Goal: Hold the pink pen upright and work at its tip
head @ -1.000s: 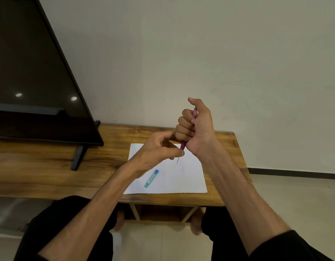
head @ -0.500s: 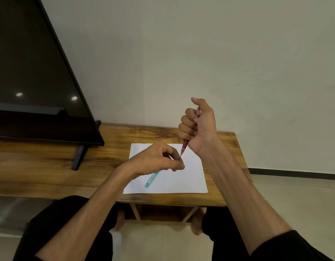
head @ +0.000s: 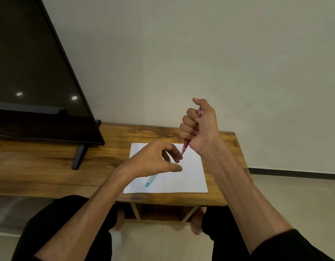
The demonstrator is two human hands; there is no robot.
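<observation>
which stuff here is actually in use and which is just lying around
In use:
right hand, gripping the red pen
left hand, fingers close to the pen's tip

Lying about:
white paper
teal tube on the paper
TV
wooden table

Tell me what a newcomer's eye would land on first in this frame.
First the two hands raised over the white paper: the right hand grips a pink pen in its fist, tip pointing down, while the left hand curls its fingers just beneath that tip. Next, the teal tube lying on the paper, and the dark screen standing at the left of the wooden table.
</observation>
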